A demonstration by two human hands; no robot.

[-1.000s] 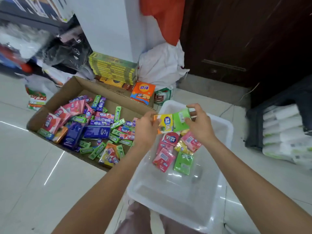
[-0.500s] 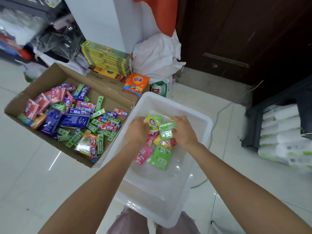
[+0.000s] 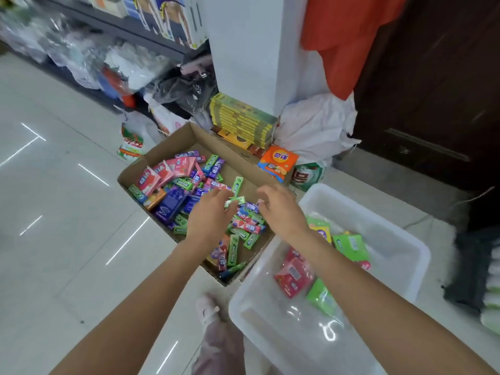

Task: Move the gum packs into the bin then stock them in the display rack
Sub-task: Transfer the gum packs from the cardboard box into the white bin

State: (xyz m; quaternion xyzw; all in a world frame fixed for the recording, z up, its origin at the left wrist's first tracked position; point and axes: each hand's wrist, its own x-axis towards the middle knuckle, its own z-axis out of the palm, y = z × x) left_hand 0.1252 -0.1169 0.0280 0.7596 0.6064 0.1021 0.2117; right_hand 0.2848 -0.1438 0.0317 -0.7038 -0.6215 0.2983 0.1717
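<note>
White tiled floor (image 3: 67, 212) is carrying cardboard box (image 3: 173, 147) under both hands. Left hand (image 3: 208, 215) and right hand (image 3: 281, 209) are hovering loosely spread w/ nothing held over gum packs (image 3: 243, 226); hasty grabbing risks spilling slippery packs short of bin (image 3: 405, 239) by right forearm.

The cardboard box (image 3: 173, 147) lies open from above, its floor crowded with gum packs (image 3: 244, 226). The clear bin (image 3: 400, 239) just beside it has bare floor at its near end, with stacked boxes (image 3: 243, 120) walling the far side.

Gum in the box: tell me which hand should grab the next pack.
Probably the left hand: it hangs over the thick of the gum in the box. The right hand hovers at the sparser edge, nearer the bin.
</note>
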